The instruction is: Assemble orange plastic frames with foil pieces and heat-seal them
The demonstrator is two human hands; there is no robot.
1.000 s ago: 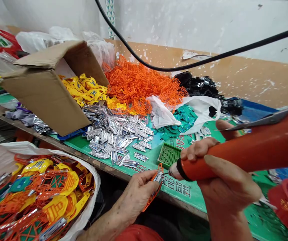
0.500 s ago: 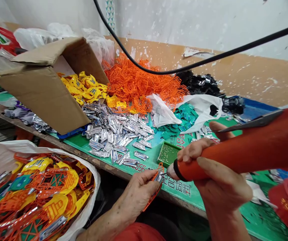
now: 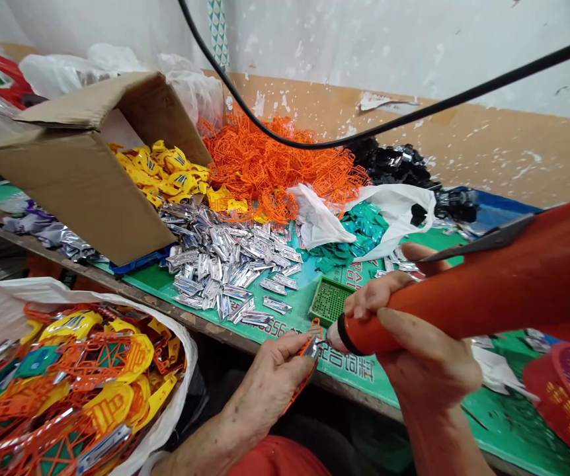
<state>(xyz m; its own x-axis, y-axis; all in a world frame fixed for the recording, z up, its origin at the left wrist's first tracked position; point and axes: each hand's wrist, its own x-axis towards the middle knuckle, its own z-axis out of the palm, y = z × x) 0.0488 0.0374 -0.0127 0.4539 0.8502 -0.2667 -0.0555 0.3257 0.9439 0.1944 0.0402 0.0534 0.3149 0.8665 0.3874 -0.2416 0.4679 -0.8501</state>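
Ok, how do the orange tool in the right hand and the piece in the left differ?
Size: the tool is long and thick; the piece is much smaller and slimmer.
Look: the tool's body is solid orange-red; the piece combines open orange framework with silver.
Pose: in view, the tool slants gently, the piece more steeply.
Shared: both show orange, and each is held, the tool in the right hand, the piece in the left hand.

Above table's (image 3: 309, 271) front edge, right hand (image 3: 428, 357) has moved orange tool (image 3: 463, 297) leftward, narrowing gap between pale nose (image 3: 335, 336) and orange-and-silver part (image 3: 311, 347). White scrap (image 3: 496, 370) beside right hand, mostly covered earlier, now more exposed.
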